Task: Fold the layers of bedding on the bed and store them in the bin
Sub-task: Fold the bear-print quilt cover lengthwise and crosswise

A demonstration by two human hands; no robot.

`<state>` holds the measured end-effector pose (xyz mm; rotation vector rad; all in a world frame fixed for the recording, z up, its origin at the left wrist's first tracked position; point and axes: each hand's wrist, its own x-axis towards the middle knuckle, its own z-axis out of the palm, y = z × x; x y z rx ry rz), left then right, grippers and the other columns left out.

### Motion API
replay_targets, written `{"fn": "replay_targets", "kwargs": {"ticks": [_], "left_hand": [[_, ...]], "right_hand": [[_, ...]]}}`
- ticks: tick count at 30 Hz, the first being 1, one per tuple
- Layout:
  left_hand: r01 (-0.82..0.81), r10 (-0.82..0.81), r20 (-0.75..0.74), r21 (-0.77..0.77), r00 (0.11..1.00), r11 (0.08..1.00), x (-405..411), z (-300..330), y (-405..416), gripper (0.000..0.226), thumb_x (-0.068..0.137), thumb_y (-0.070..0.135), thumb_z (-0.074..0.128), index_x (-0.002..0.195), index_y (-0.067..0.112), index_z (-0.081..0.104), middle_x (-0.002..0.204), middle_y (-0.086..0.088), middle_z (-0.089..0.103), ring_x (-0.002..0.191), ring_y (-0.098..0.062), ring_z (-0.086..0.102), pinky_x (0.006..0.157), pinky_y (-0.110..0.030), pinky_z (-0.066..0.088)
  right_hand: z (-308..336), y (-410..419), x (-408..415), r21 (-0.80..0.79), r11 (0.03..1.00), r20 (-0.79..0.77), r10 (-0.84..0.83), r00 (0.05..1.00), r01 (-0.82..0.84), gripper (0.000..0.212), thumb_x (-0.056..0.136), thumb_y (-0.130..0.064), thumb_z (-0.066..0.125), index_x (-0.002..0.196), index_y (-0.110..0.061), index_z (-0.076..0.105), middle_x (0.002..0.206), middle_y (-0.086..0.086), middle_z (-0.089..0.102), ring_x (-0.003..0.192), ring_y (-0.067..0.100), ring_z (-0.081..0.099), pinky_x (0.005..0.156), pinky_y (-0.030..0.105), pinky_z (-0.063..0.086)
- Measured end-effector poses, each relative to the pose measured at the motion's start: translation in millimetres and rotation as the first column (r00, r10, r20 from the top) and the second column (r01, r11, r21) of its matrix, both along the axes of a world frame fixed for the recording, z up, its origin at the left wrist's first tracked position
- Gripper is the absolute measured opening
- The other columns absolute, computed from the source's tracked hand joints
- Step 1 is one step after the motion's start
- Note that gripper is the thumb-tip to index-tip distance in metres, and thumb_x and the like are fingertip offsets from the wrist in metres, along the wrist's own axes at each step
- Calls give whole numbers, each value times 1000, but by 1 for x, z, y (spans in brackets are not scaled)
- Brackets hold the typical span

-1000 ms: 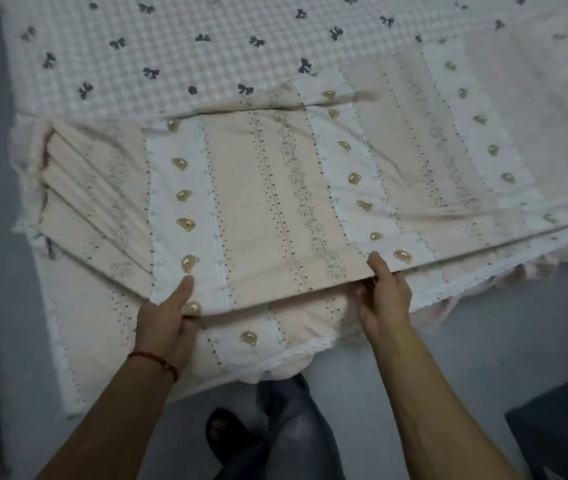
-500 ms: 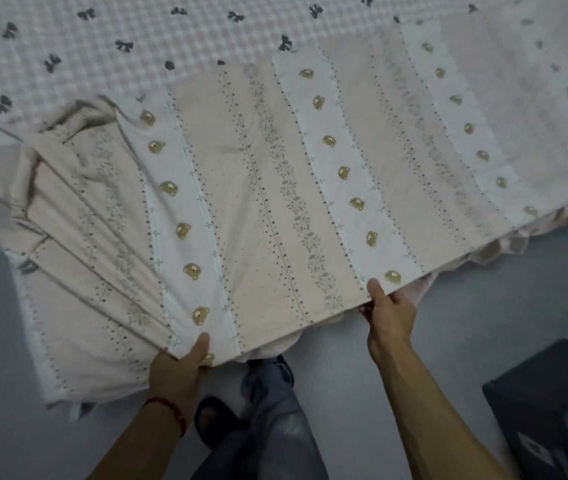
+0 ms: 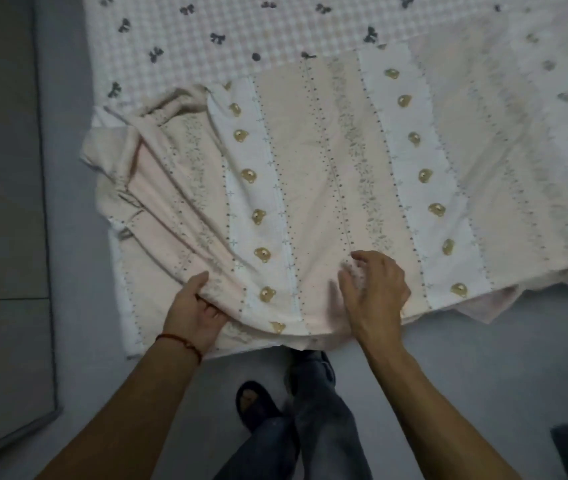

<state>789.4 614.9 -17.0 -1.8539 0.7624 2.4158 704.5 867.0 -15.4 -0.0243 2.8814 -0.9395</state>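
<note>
I see one checked sheet (image 3: 206,39) at twelve o'clock, with one striped blanket (image 3: 327,174) folded over the near edge. My two hands sit at six o'clock: left hand (image 3: 196,311) grasps its bunched fold, right hand (image 3: 374,289) released, fingers spread on top.

Two hands (image 3: 194,315), two bedding layers (image 3: 320,188).
</note>
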Motion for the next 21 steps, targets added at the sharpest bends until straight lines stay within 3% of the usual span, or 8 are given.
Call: {"fn": "replay_targets", "kwargs": {"ticks": [2,5,7,10,13,15,18,21], "left_hand": [[-149,149,-108,3,983,989,-15,10,-41,35,94,23,62,127,11,66,121,-14,71,114,-33,65,104,-51,48],[-227,220,-200,-13,955,974,-32,23,-99,40,88,32,60,122,11,68,121,-18,71,113,-35,65,95,-52,50],[-239,221,-250,-43,943,970,-37,27,-129,45,98,42,52,126,10,66,128,-20,67,121,-38,60,100,-54,46],[-254,213,-358,-70,909,965,-23,37,-164,51,99,38,54,140,9,57,138,-21,60,130,-40,54,113,-57,37],[-365,275,-464,-116,842,924,24,44,-179,48,105,37,46,135,4,61,141,-21,58,133,-36,53,114,-51,38],[-399,318,-405,-132,857,907,69,35,-175,51,106,45,40,132,10,65,140,-15,60,133,-31,54,111,-48,43],[-307,285,-125,-221,950,926,128,3,-151,51,102,58,34,131,25,60,133,-5,65,131,-24,55,107,-45,43],[-136,168,105,-258,980,956,176,-37,-148,57,87,65,54,125,23,64,136,-8,63,129,-25,57,108,-43,44]], "right_hand": [[-3,-39,0,-32,974,69,227,972,-225,32,96,-35,61,127,-26,61,138,0,55,131,20,46,106,46,33],[-17,-79,3,-26,913,150,406,902,-407,51,95,-49,43,136,-22,58,142,8,52,133,29,47,107,52,41],[-26,-88,5,53,877,259,449,855,-477,64,95,-56,30,144,-21,51,148,15,46,137,37,42,107,59,39],[-25,-87,7,130,845,302,465,832,-519,70,95,-58,23,149,-22,47,157,18,37,143,39,36,108,61,36],[-11,-83,5,131,810,359,498,789,-571,85,87,-75,14,155,-29,37,167,14,23,153,33,22,118,58,26],[-2,-80,5,161,750,410,540,735,-641,99,78,-90,12,159,-34,23,170,11,13,156,30,12,121,56,19],[1,-73,12,310,600,402,620,673,-738,116,69,-102,20,162,-34,7,170,14,4,156,38,8,119,62,18],[-11,-64,25,395,459,332,736,590,-796,110,75,-82,59,162,-34,10,170,18,5,153,48,12,110,75,26]]}}
